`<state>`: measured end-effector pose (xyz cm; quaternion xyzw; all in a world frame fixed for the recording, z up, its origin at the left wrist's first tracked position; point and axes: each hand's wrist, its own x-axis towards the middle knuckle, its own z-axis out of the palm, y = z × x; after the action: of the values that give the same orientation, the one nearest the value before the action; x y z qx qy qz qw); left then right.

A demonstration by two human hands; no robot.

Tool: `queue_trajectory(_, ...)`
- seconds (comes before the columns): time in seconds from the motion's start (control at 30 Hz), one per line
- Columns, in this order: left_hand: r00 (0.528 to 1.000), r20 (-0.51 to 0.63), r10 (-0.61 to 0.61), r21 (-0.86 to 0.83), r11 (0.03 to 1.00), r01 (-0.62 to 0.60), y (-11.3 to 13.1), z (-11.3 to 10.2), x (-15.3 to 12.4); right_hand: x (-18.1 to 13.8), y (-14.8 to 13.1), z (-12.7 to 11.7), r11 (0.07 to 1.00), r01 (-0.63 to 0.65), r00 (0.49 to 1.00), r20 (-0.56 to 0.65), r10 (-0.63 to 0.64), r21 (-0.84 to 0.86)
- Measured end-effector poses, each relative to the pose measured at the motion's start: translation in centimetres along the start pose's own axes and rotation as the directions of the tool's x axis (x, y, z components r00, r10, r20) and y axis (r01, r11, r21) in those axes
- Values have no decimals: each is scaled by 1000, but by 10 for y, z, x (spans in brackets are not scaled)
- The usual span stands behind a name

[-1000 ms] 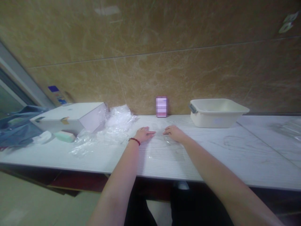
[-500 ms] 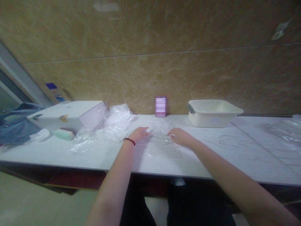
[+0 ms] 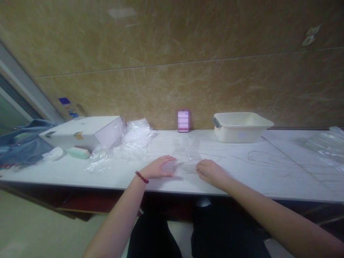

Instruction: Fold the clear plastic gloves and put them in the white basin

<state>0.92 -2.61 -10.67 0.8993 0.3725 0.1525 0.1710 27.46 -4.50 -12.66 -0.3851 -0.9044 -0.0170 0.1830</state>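
Note:
A clear plastic bag or sheet (image 3: 188,152) lies flat on the white wood-grain table (image 3: 231,179) in front of me, its outline faint. My right hand (image 3: 211,172) pinches the near right edge of this clear plastic, fingers closed. At the near left side of it, my left hand (image 3: 160,167) has its thumb and fingers spread apart, with nothing visible between them. A dark red bead bracelet (image 3: 142,177) circles my left wrist.
A cream plastic basin (image 3: 239,134) stands at the back right. Against the wall leans a small purple-framed card or screen (image 3: 183,121). On the left are crumpled clear bags (image 3: 134,138), a white box (image 3: 80,130) and a pale green block (image 3: 79,153). More clear plastic (image 3: 328,145) lies far right.
Both hands have moved nearer to me. My right fingers have closed on the clear plastic's near edge, while my left hand has spread wider and shifted slightly left.

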Motion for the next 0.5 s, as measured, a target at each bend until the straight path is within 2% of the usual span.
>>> queue_trajectory(0.13, 996, -50, 75, 54, 996, -72, 9, 13, 5, -1, -9, -12, 981, -31, 998, -56, 43, 193)
queue_trajectory(0.23, 989, -124, 77, 67, 995, -69, 6, 25, 15, -3, -14, -19, 946, -54, 998, -16, 63, 320)
queue_trajectory(0.3, 989, -114, 90, 46, 995, -86, 4, 28, 20, -7, -14, -23, 919, -84, 996, 20, 82, 384)
queue_trajectory(0.4, 992, -92, 91, -17, 996, -93, 3, 28, 22, -14, -10, -28, 897, -59, 997, 76, 29, 439)
queue_trajectory(0.5, 993, -108, 51, -83, 995, -60, 7, 25, 19, -18, -3, -31, 911, -14, 988, 147, -51, 411)
